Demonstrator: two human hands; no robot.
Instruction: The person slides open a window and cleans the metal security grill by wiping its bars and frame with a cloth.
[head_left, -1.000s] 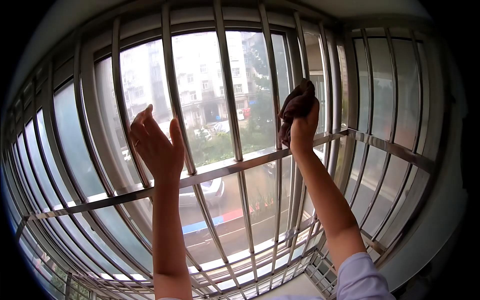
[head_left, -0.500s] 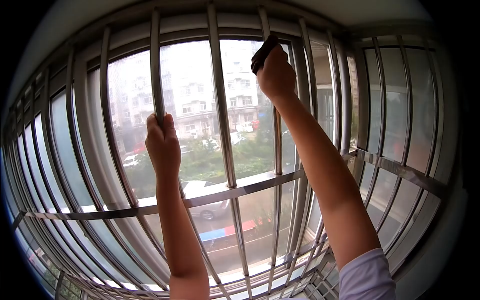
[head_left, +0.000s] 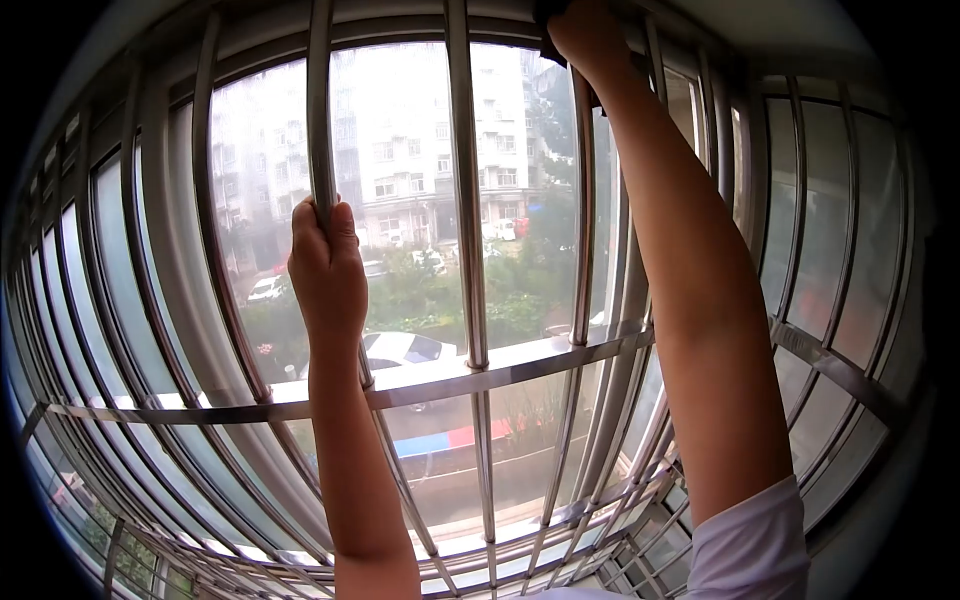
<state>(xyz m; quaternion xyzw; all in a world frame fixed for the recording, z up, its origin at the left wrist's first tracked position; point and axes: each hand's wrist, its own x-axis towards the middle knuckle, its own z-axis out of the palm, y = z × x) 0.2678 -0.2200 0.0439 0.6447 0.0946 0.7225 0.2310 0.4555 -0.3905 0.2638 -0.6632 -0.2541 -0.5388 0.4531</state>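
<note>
My left hand is closed around an upright metal bar of the window grille, left of the middle. High at the top edge, my right hand is closed on a dark cloth. The cloth lies against the upper part of another upright bar; my hand and forearm hide some of that bar. Between the two hands stands one more upright bar.
A flat metal crossbar runs across the grille below both hands. Behind the bars is a window, with a pale building, greenery and a parked white car outside. The grille turns a corner on the right, with more bars.
My right hand has moved up and to the right along the bar with the dark cloth. My left hand keeps its grip on the same bar. The view has shifted slightly.
</note>
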